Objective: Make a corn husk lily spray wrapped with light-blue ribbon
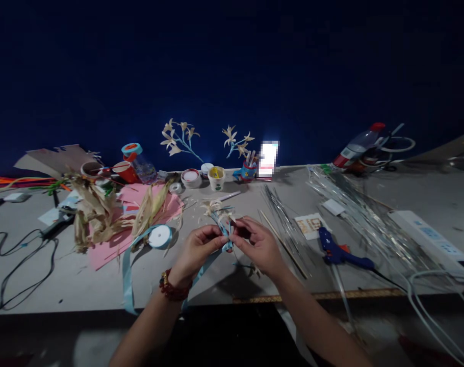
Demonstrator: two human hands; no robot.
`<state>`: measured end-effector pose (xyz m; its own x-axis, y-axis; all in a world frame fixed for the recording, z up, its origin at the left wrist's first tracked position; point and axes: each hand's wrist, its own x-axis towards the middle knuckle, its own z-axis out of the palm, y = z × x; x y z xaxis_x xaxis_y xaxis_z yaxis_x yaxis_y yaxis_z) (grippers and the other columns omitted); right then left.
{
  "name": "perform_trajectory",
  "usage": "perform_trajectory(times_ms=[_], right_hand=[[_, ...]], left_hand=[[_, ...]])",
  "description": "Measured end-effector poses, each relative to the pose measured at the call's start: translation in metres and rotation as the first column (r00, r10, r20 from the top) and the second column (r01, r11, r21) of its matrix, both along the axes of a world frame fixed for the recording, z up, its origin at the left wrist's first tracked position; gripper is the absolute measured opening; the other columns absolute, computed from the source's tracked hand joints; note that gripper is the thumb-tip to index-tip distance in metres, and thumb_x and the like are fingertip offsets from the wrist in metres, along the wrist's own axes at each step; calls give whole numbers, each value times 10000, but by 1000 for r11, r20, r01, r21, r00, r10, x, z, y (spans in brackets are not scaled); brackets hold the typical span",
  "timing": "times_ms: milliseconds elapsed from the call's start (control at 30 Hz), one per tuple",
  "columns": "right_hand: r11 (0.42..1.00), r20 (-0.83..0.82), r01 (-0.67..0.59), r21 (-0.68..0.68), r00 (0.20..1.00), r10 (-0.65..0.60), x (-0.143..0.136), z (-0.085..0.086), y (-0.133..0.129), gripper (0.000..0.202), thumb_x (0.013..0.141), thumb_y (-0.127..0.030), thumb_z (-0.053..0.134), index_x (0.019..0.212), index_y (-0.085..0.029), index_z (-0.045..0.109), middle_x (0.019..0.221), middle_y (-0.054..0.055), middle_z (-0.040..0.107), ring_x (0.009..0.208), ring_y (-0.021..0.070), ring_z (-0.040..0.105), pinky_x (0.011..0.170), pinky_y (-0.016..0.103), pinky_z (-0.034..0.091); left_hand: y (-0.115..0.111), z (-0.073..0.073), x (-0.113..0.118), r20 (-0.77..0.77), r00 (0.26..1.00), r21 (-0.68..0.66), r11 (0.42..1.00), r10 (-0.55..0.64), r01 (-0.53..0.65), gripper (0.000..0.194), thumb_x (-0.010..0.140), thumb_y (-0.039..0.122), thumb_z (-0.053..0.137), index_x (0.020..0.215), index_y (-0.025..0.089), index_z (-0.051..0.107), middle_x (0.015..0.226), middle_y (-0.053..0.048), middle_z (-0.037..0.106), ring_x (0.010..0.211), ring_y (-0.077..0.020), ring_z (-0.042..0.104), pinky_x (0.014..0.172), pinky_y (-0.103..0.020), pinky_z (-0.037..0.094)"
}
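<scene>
Near the table's front, my left hand [197, 250] pinches the blue-wrapped stems of a small bunch of pale husk flowers [213, 208]. My right hand [258, 245] closes on the same stems from the other side, its thumb and fingertips meeting the left ones. Light blue ribbon [128, 278] hangs loose left of my hands, and a strip of it runs under my left hand. The ribbon roll [160, 237] lies to the left. Another small flower [255, 270] lies partly beneath my right hand.
Husks [96, 209] lie on pink paper [102, 255] at the left. Two flower sprays [184, 140] stand behind paint cups [216, 178]. Metal wires [287, 219], a blue glue gun [341, 254] with its cord, and a white power strip [427, 234] lie right.
</scene>
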<state>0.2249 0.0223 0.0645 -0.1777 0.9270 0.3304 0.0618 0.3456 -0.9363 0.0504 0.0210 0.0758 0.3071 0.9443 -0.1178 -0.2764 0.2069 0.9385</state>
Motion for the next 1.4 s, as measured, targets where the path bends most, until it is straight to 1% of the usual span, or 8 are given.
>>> perform_trajectory(times_ms=[267, 467, 600, 767, 900, 1133, 1267, 1400], right_hand=[[996, -25, 93, 0, 995, -93, -4, -11, -3, 240, 834, -310, 684, 1063, -240, 664, 986, 65, 617, 861, 189, 621, 793, 316, 543], [999, -1, 34, 25, 999, -34, -2, -6, -3, 236, 852, -283, 662, 1084, -238, 660, 933, 51, 588, 801, 172, 616, 761, 312, 550], [999, 38, 33, 44, 999, -35, -2, -3, -3, 243, 852, -268, 661, 1093, -236, 659, 924, 56, 589, 813, 181, 608, 757, 317, 545], [998, 6, 52, 43, 999, -53, -4, -5, -4, 238, 845, -283, 669, 1077, -232, 672, 908, 57, 586, 814, 191, 601, 748, 328, 552], [997, -24, 60, 47, 998, -59, -6, -7, -3, 242, 844, -290, 672, 1079, -233, 675, 898, 56, 580, 816, 195, 601, 741, 331, 556], [999, -15, 20, 38, 1000, -19, -3, -3, -1, 235, 841, -263, 669, 1074, -230, 677, 903, 54, 594, 793, 181, 606, 728, 313, 539], [999, -18, -11, 50, 1000, 11, -1, -1, 0, 224, 841, -255, 671, 1064, -224, 671, 900, 48, 588, 772, 168, 608, 697, 295, 538], [998, -16, -19, 56, 1000, 20, -1, 0, 0, 232, 841, -247, 673, 1071, -220, 668, 893, 47, 585, 767, 162, 603, 687, 288, 534]], left_hand=[[-1, 1, 1, -16, 999, -13, 999, 30, -30, 213, 702, 292, 807, 761, 142, 668, 701, -15, 685, 670, -133, 630, 683, -245, 495], [-3, 2, 0, -22, 998, -22, 998, 50, -51, 247, 671, 300, 827, 750, 137, 658, 687, -2, 660, 656, -123, 604, 667, -237, 485], [-4, 1, -1, -14, 999, -23, 999, 37, -38, 236, 683, 301, 818, 761, 141, 663, 699, 0, 655, 669, -121, 597, 672, -233, 475], [-3, 0, -2, -13, 1000, -13, 1000, 3, -3, 224, 692, 299, 813, 763, 138, 674, 696, -7, 658, 661, -120, 588, 662, -228, 457], [-1, 1, -2, -3, 1000, -5, 1000, -3, 3, 217, 699, 305, 807, 765, 138, 685, 721, -22, 678, 691, -138, 609, 702, -248, 472], [-1, 0, -3, -17, 1000, 3, 1000, -26, 26, 189, 727, 281, 790, 773, 134, 680, 714, -17, 679, 693, -132, 608, 695, -240, 453], [-1, 0, -3, 16, 999, -9, 999, -42, 42, 194, 720, 273, 798, 792, 131, 688, 734, -26, 688, 707, -137, 620, 708, -248, 459], [-1, 2, -3, -2, 1000, -8, 1000, -28, 28, 215, 697, 286, 813, 786, 128, 699, 741, -37, 699, 703, -147, 626, 705, -260, 472]])
